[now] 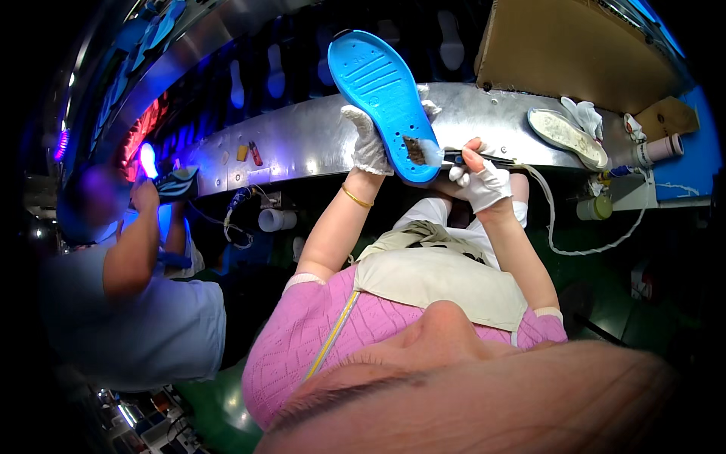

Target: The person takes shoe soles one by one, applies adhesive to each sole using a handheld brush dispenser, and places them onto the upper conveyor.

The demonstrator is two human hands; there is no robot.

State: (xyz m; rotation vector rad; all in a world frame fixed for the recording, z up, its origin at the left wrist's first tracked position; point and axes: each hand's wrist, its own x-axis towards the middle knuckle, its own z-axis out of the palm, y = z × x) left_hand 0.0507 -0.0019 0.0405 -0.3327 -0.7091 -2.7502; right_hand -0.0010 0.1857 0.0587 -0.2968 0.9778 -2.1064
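The left hand (368,144), in a white glove, gripped a bright blue shoe sole (378,91) by its side, and some fingertips appeared at the opposite side. The right hand (484,178), also gloved but with bare thumb tip, was closed on a thin dark handle of a brush (454,157). The brown bristles of it lay against the heel part of the sole. This sole was held up, tilted, over the near edge of the metal bench (302,140), heel toward the person. To the right, close to the same edge, lay a pale sole-shaped piece (566,136) with a white cloth (584,117) just beside it. A cardboard box (575,49) stood at the far edge. Leftward, near the front edge, were a small yellow block (242,153) and a red object (255,154).
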